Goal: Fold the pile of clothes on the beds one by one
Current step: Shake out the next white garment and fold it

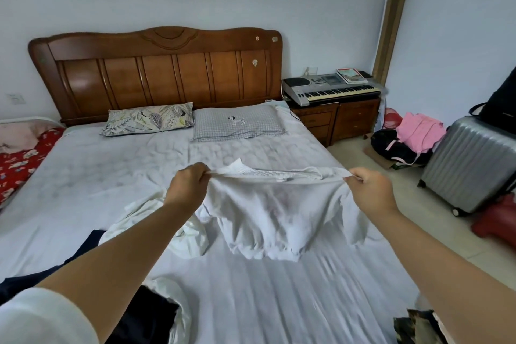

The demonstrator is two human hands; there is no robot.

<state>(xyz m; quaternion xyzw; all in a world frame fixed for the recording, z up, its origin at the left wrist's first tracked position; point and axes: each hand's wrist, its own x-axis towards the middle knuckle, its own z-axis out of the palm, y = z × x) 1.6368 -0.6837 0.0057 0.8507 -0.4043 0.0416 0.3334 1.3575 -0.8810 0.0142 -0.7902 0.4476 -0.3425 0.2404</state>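
Note:
A white shirt (275,211) with a ribbed collar hangs spread above the bed (279,301). My left hand (188,187) pinches its left shoulder and my right hand (368,190) pinches its right shoulder, both held up at the same height. The shirt's hem droops down to the sheet. A crumpled white garment (181,232) lies on the bed just below my left forearm. Dark clothes (142,315) sit in a heap at the near left, partly hidden by my left arm. A patterned piece of cloth (416,327) shows at the bottom right edge.
Two pillows (195,120) lie against the wooden headboard (156,70). A keyboard (332,89) rests on the nightstand to the right. On the floor at right stand a grey suitcase (472,162), a dark bag with pink clothes (418,131) and a red bag (499,220).

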